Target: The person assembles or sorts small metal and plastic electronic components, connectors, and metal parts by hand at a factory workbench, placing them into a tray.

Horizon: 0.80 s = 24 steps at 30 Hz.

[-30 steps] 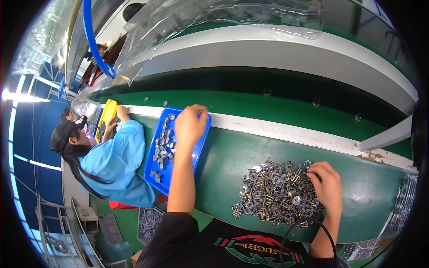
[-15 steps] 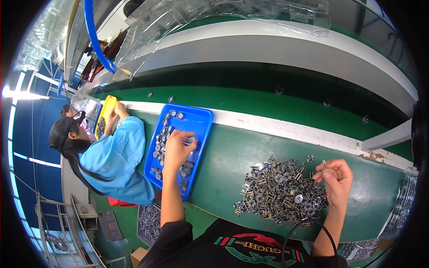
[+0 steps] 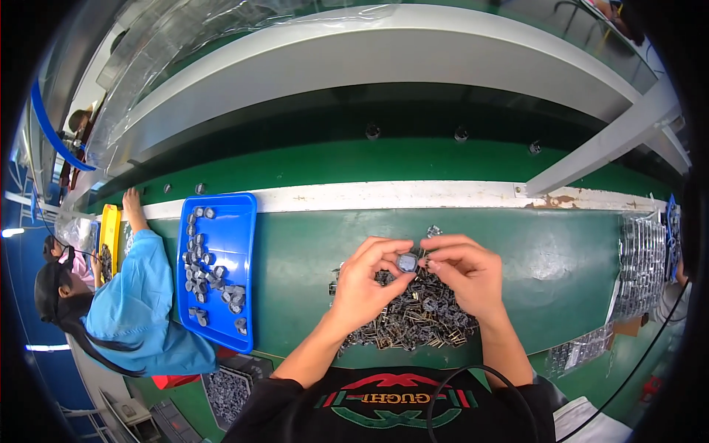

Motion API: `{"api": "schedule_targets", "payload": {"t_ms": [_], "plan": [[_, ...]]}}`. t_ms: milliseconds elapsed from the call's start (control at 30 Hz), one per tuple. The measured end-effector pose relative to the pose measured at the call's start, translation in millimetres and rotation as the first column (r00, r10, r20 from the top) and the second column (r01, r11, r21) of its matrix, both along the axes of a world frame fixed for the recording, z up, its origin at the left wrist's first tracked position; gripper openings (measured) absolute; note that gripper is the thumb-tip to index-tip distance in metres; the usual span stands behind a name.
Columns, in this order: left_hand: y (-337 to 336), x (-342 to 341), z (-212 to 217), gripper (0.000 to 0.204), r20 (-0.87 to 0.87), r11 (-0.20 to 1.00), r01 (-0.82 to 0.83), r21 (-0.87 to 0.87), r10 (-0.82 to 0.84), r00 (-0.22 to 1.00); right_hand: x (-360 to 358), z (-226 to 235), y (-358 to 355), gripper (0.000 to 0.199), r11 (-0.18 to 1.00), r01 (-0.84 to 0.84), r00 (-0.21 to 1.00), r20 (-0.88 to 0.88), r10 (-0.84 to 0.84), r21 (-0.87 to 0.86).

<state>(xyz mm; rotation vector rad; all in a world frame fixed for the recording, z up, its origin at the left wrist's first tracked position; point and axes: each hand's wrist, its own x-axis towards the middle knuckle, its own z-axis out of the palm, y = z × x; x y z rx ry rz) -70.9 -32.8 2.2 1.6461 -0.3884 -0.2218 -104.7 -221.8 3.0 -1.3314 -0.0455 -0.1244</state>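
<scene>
My left hand [image 3: 362, 284] pinches a grey rounded housing [image 3: 407, 262] between thumb and fingers. Close against it, my right hand [image 3: 474, 275] is closed on a small part with thin metal pins [image 3: 424, 258]. The two pieces meet or nearly meet; the fingers partly hide where. Under both hands lies a heap of small dark pinned parts [image 3: 417, 317] on the green table. Off to the left, a blue tray [image 3: 252, 273] holds more grey housings [image 3: 198, 258], mostly along its left and near parts.
A white rail [image 3: 369, 193] divides the table from a green conveyor, where several pieces [image 3: 461, 134] sit. A grey post [image 3: 598, 148] slants at right, near stacked clear plastic trays [image 3: 639, 266]. A co-worker in blue [image 3: 133, 310] reaches over the rail beside a yellow tray [image 3: 111, 221].
My left hand has left the blue tray with a grey housing and come over the heap. My right hand has moved in to meet it. The view has swung right.
</scene>
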Motion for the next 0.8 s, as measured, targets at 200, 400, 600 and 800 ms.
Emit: {"api": "schedule_targets", "payload": {"t_ms": [200, 400, 600, 800], "plan": [[-7.1, -8.2, 0.0, 0.047, -0.059, 0.992, 0.019, -0.126, -0.026, 0.998, -6.1, 5.1, 6.1, 0.022, 0.855, 0.23, 0.946, 0.315, -0.083, -0.465], [-8.2, -16.7, -3.0, 0.042, -0.157, 0.979, 0.003, -0.204, -0.036, 0.987, -7.7, 4.0, 8.8, 0.021, 0.79, 0.297, 0.917, 0.391, -0.08, -0.536], [-8.6, -18.8, -0.6, 0.043, -0.123, 0.984, -0.003, -0.179, -0.02, 0.992, -7.2, 2.8, 13.2, 0.02, 0.734, 0.317, 0.902, 0.43, -0.038, -0.601], [-12.0, -16.4, -5.5, 0.041, -0.117, 0.985, -0.049, -0.167, 0.029, 0.993, -6.7, -3.7, 19.6, 0.022, 0.793, 0.344, 0.919, 0.354, -0.174, -0.503]]}}
